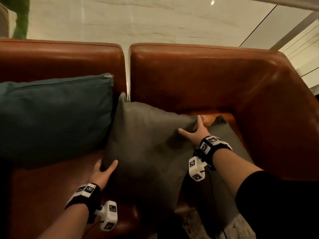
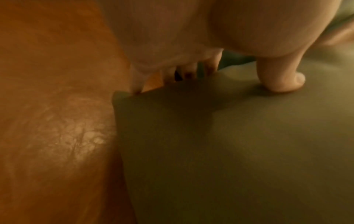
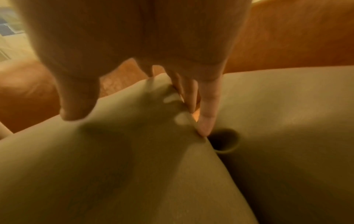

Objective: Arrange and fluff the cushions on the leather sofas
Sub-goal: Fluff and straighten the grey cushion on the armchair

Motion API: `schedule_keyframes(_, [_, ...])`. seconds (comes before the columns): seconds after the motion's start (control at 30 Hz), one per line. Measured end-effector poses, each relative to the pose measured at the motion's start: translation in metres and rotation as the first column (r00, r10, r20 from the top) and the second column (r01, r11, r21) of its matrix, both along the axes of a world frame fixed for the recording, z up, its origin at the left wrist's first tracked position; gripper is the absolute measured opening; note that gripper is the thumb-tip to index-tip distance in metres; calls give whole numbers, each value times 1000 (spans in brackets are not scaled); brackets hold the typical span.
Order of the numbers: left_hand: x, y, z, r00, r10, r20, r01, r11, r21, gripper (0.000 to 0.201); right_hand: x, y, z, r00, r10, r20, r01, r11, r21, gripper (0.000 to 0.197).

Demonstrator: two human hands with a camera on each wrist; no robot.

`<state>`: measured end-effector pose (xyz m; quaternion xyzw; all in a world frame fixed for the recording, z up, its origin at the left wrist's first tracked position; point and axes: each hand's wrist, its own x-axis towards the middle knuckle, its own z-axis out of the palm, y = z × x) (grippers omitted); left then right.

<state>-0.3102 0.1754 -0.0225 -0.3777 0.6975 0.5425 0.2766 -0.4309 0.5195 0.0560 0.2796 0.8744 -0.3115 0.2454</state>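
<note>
Nearest the camera, at the lower left of the head view, the left hand [image 1: 101, 173] is gripping the lower left corner of the grey cushion [image 1: 148, 149], thumb lying on its front face and the fingers tucked behind the edge; the left wrist view is showing that thumb [image 2: 283, 78] pressing flat on the fabric. Further in, right of centre, the right hand [image 1: 195, 131] is clasping the cushion's upper right corner, thumb spread across the front and the fingers [image 3: 206, 112] wrapping over the edge.

The grey cushion is standing tilted on the seat, straddling the gap between the two leather sofas [image 1: 215, 80], its upper left corner leaning against the teal cushion [image 1: 55, 114] at the left of the frame. A second grey cushion [image 1: 229, 140] is lying flat on the right sofa's seat, just behind the right hand.

By my reading, the step in hand is plumping this cushion. To do it well, both hands should be squeezing inward from opposite corners, pushing filling toward the sunken, creased middle, then swapping to the other two corners. The cover looks smooth and may slip, so the grip wants to stay on the seams.

Beyond the sofa backs, a pale floor [image 1: 155, 19] is filling the top of the frame.
</note>
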Motion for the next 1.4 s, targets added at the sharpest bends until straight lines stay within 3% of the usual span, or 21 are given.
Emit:
schedule_keyframes(0.07, [2, 7, 6, 999, -38, -33, 34, 995, -92, 71, -4, 18, -12, 999, 18, 34, -17, 999, -44, 123])
schedule_keyframes(0.2, [3, 34, 50, 980, -136, -147, 100, 969, -227, 39, -3, 58, -21, 996, -77, 39, 84, 975, -207, 124])
schedule_keyframes(0.3, [-6, 61, 101, 956, -170, -238, 70, 924, -376, 50, -2, 84, -17, 971, -223, 88, 240, 881, -408, 116])
schedule_keyframes(0.43, [-35, 103, 181, 885, -354, -302, 94, 771, -630, 61, -6, 114, -3, 938, -330, 111, 327, 728, -603, 104])
schedule_keyframes(0.63, [-92, 166, 256, 694, -605, -390, 8, 548, -837, 62, -46, 130, 36, 905, -414, 95, 373, 666, -646, 84])
schedule_keyframes(0.77, [-136, 215, 243, 562, -738, -374, 51, 483, -874, 34, -61, 139, 42, 943, -285, -171, 158, 837, -523, 95])
schedule_keyframes(0.83, [-156, 242, 220, 520, -781, -346, 136, 475, -869, 19, -61, 143, 42, 934, -270, -236, 124, 861, -494, 87])
schedule_keyframes(0.87, [-164, 252, 207, 533, -788, -307, 186, 464, -866, 19, -59, 144, 43, 932, -281, -230, 140, 863, -486, 84])
schedule_keyframes(0.9, [-171, 258, 195, 553, -794, -253, 235, 440, -867, 24, -57, 147, 46, 930, -286, -230, 147, 865, -480, 91])
schedule_keyframes(0.97, [-181, 262, 173, 590, -797, -129, 337, 388, -858, 52, -57, 157, 43, 934, -210, -288, 71, 902, -427, 124])
schedule_keyframes(1.03, [-188, 255, 157, 625, -780, -22, 417, 358, -835, 75, -61, 162, 45, 947, -178, -269, 50, 904, -424, 131])
schedule_keyframes(1.13, [-193, 242, 145, 623, -781, 45, 508, 360, -783, 75, -70, 165, 49, 966, -112, -235, 25, 939, -344, 110])
schedule_keyframes(1.23, [-188, 234, 143, 605, -788, -115, 398, 425, -813, 68, -67, 174, 53, 961, -43, -274, -23, 972, -234, 94])
schedule_keyframes(1.3, [-172, 232, 142, 533, -807, -254, 272, 448, -851, 57, -56, 188, 48, 951, -100, -293, 19, 963, -269, 84])
schedule_keyframes(1.4, [-131, 240, 130, 433, -836, -337, 199, 453, -869, 37, -17, 227, 29, 977, -80, -196, 61, 993, -102, 63])
